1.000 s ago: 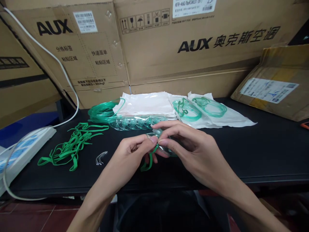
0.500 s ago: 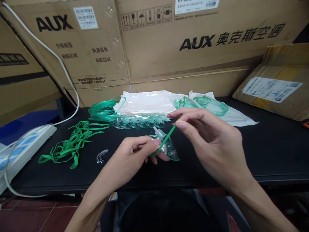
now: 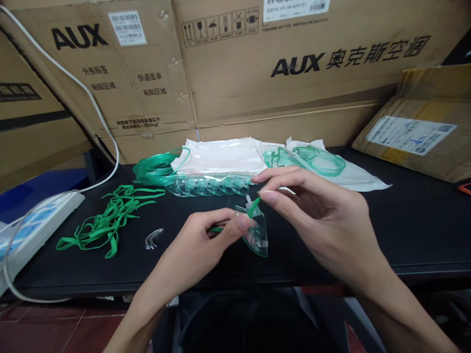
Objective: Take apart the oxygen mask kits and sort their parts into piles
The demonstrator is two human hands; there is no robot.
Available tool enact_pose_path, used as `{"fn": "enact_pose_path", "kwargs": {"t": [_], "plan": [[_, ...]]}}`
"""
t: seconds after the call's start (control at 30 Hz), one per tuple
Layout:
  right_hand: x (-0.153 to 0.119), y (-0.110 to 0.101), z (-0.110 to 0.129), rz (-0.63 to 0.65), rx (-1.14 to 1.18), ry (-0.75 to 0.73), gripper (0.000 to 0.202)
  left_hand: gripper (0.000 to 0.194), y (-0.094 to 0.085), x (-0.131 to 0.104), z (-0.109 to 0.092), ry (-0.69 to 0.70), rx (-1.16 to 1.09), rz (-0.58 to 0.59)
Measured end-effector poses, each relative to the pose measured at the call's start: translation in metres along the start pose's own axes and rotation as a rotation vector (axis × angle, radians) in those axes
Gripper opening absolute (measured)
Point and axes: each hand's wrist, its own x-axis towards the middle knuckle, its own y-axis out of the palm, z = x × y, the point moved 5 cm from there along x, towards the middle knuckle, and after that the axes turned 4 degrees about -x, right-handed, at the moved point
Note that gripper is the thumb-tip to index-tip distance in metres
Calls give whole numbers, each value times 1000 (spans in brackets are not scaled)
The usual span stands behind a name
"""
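Note:
Above the front of the black table, my left hand (image 3: 217,233) is closed on a clear green oxygen mask (image 3: 260,240), with its thumb across the mask's edge. A green elastic strap (image 3: 253,208) runs up from beside that thumb, and part of it also shows behind the left fingers. My right hand (image 3: 312,206) pinches the strap's upper end between thumb and fingertips, close to the mask's white connector. Whether the strap passes through the mask's side hole is hidden by the left thumb. Farther back lies a row of similar masks (image 3: 213,185).
Loose green straps (image 3: 106,220) and several thin metal strips (image 3: 152,239) lie at left, near a white power strip (image 3: 44,230). Coiled green tubing (image 3: 152,169), white pouches (image 3: 221,154) and bagged masks (image 3: 312,162) stand behind. Cardboard boxes (image 3: 235,98) wall the back.
The right hand's fingertips have come closer to my left thumb, so less strap spans between them. The mask has turned more upright in my left hand.

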Motion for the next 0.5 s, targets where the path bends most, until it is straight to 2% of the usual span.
{"fn": "enact_pose_path", "kwargs": {"t": [0.1,0.17,0.23,0.37,0.5], "plan": [[-1,4,-1,30,28,1,9,34,2,0,-1,-2,51,-47],[-3,7,-2,38,47,18,6,36,1,0,-2,-8,64,-106],[-4,9,-4,5,57,64,13,41,-2,0,-1,-13,40,-167],[-6,11,-15,-82,24,236,30,48,-11,1,-1,1,80,-299],[-10,24,-29,42,32,422,38,30,-11,1,-2,72,-53,-298]]}}
